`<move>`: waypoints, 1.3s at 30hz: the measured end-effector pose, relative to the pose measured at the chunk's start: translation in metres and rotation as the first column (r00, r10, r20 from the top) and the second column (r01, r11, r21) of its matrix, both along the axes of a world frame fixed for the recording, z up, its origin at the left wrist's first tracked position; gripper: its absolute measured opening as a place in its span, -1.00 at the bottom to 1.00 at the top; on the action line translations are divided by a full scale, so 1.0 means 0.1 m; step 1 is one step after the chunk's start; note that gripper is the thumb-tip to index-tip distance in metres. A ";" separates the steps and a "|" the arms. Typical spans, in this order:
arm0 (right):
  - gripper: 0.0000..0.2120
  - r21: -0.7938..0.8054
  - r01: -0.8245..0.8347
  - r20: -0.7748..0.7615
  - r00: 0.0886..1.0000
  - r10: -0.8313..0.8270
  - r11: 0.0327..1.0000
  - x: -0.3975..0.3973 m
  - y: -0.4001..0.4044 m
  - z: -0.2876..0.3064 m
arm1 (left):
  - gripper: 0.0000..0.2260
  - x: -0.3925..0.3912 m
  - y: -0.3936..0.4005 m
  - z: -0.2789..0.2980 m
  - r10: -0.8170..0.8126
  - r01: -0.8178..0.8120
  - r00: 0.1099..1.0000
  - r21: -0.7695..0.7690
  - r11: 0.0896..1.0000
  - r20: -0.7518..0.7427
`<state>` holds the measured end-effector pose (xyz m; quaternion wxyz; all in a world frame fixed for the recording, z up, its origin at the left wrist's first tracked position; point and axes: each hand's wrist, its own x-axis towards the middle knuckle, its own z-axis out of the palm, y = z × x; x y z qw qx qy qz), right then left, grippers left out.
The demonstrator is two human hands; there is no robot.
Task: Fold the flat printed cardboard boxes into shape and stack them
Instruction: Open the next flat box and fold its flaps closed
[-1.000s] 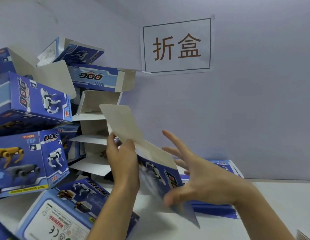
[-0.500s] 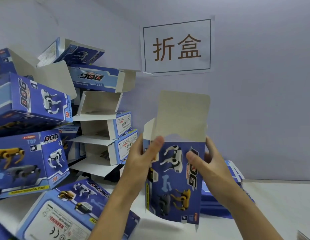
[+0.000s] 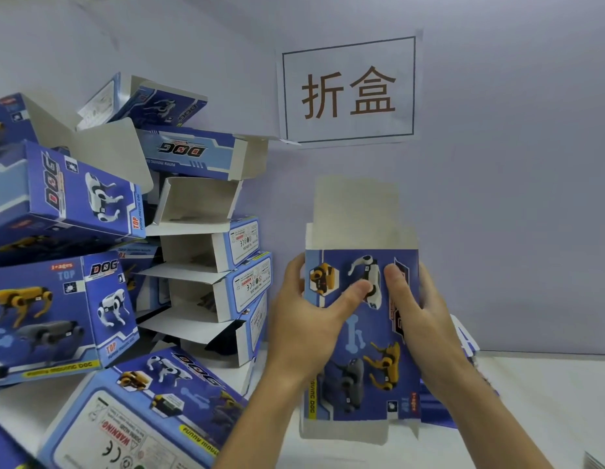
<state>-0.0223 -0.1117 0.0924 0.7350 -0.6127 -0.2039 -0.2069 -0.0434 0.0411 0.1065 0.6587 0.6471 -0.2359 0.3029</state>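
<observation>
I hold a blue printed cardboard box (image 3: 362, 336) upright in front of me, its printed face with robot dogs turned to me and its grey flaps sticking out above and below. My left hand (image 3: 304, 319) grips its left edge with the thumb lying across the front. My right hand (image 3: 419, 309) grips its right edge, thumb on the front. A pile of folded blue boxes (image 3: 74, 265) leans against the wall at the left. Several flat boxes (image 3: 463, 340) lie behind my right hand, mostly hidden.
A paper sign (image 3: 348, 89) with two characters hangs on the pale wall. One folded box (image 3: 142, 411) lies on its side on the white table (image 3: 531, 401) at the lower left. Some stacked boxes (image 3: 209, 265) have open ends facing me.
The box went from tilted and flat with only the left hand on it to upright and square to me. Both hands now grip its sides and it has shifted right.
</observation>
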 end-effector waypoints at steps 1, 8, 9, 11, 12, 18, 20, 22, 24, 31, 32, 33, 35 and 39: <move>-0.33 -0.006 -0.021 -0.001 1.000 0.021 1.000 -0.01 0.01 0.00 | -0.45 0.01 -0.02 -0.01 0.044 -0.044 0.999 -0.024 0.999 -0.008; -0.30 -0.078 0.105 0.047 0.994 -0.102 0.991 -0.02 0.05 -0.03 | -0.61 0.06 -0.07 -0.12 0.068 -0.068 0.998 -0.042 0.997 -0.013; -0.30 -0.086 0.140 0.066 0.989 -0.135 0.986 -0.01 0.04 -0.03 | -0.67 0.05 -0.10 -0.13 0.051 -0.052 0.999 -0.049 0.997 -0.008; -0.31 -0.076 0.154 0.087 0.985 -0.147 0.985 0.00 0.01 -0.02 | -0.65 0.03 -0.14 -0.14 0.032 -0.033 0.999 -0.061 0.998 -0.009; -0.32 -0.072 0.142 0.094 0.986 -0.136 0.987 0.00 0.00 -0.01 | -0.59 0.02 -0.14 -0.14 0.023 -0.024 1.000 -0.066 0.998 -0.010; -0.35 -0.097 0.090 0.145 0.987 -0.075 0.991 -0.01 0.04 -0.01 | -0.27 0.01 -0.05 -0.09 0.024 -0.020 0.997 -0.053 0.998 0.080; -0.36 -0.100 0.077 0.140 0.988 -0.063 0.992 -0.01 0.08 -0.02 | -0.26 0.01 -0.03 -0.08 0.055 -0.050 0.991 -0.045 0.998 0.124; -0.37 -0.112 0.090 0.162 0.984 -0.071 0.990 -0.03 0.10 -0.01 | -0.27 0.02 -0.01 -0.08 0.068 -0.062 0.986 -0.045 0.997 0.154; -0.34 -0.114 0.084 0.177 0.982 -0.063 0.990 -0.02 0.09 -0.01 | -0.31 0.02 -0.01 -0.06 0.085 -0.082 0.985 -0.027 0.996 0.151; -0.67 -0.127 0.048 0.180 0.983 -0.025 0.991 -0.03 0.04 -0.02 | -0.65 -0.01 -0.02 -0.08 0.013 -0.011 0.997 -0.027 1.000 0.080; -0.68 -0.138 0.038 0.182 0.983 -0.013 0.990 -0.03 0.03 -0.01 | -0.66 0.00 -0.01 -0.08 -0.001 0.002 0.998 -0.027 1.000 0.065; -0.69 -0.146 0.027 0.179 0.984 0.000 0.989 -0.02 0.03 0.00 | -0.66 0.00 0.00 -0.07 -0.013 0.014 0.999 -0.024 1.000 0.052; -0.69 -0.171 0.009 0.164 0.986 0.020 0.985 -0.02 0.01 0.01 | -0.61 0.00 0.02 -0.05 -0.044 0.045 0.998 -0.028 0.999 0.033; -0.68 -0.274 0.011 0.139 0.990 0.028 0.962 -0.06 -0.04 0.03 | -0.51 0.01 0.02 -0.04 0.026 -0.026 1.000 -0.015 1.000 0.002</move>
